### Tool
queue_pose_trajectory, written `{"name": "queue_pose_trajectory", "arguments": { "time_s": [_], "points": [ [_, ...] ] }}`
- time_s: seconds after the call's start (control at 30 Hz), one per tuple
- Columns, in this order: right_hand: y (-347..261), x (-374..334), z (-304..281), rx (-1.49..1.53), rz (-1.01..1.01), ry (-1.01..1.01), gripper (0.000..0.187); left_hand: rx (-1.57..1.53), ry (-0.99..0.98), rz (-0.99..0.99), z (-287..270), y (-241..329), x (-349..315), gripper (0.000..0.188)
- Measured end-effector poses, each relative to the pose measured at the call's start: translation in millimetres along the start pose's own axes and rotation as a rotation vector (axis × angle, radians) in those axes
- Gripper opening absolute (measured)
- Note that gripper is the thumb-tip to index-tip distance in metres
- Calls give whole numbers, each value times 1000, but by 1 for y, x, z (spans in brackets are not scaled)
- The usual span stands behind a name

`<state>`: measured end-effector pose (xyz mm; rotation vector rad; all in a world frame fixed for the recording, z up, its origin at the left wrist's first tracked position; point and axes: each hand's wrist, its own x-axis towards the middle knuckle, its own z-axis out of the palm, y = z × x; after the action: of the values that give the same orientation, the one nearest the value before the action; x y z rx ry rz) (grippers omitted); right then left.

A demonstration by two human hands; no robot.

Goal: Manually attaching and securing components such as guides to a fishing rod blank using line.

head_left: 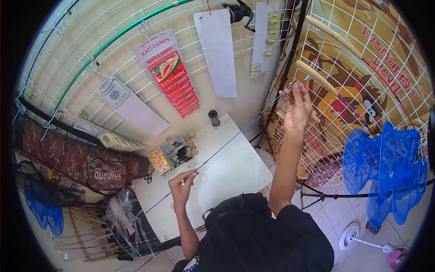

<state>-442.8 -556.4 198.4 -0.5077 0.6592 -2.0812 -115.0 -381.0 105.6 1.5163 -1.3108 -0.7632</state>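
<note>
A thin blue fishing rod (240, 132) slants across the view from lower left to upper right, above the white table. My left hand (181, 185) pinches it over the table's near part, thumb and forefinger closed on the shaft. Raised at the upper right, my right hand (297, 108) has its fingers closed around the rod toward its other end. A small red bit (307, 85) shows at those fingertips; what it is I cannot make out. Beside my left hand, a small thin loop (203, 178) lies on the tabletop.
The white table (235, 167) carries a tray of bright beads (160, 162), cork rings (192, 134), a dark spool (214, 119) and scissors (148, 178). Behind stands a wire grid with hanging packets (174, 84). Blue nets (385, 167) hang right; a camouflage rod bag (77, 156) lies left.
</note>
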Motion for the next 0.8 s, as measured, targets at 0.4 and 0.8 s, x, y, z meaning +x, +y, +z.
{"name": "queue_pose_trajectory", "arguments": {
  "time_s": [0.4, 0.8],
  "points": [
    [11, -5, 1, 22, -113, 49, 26, 7, -2, -3, -1, -3, 0, 14],
    [14, -2, -2, 91, -127, 34, 20, 10, 5, -7, -1, 1, 0, 13]
  ]
}}
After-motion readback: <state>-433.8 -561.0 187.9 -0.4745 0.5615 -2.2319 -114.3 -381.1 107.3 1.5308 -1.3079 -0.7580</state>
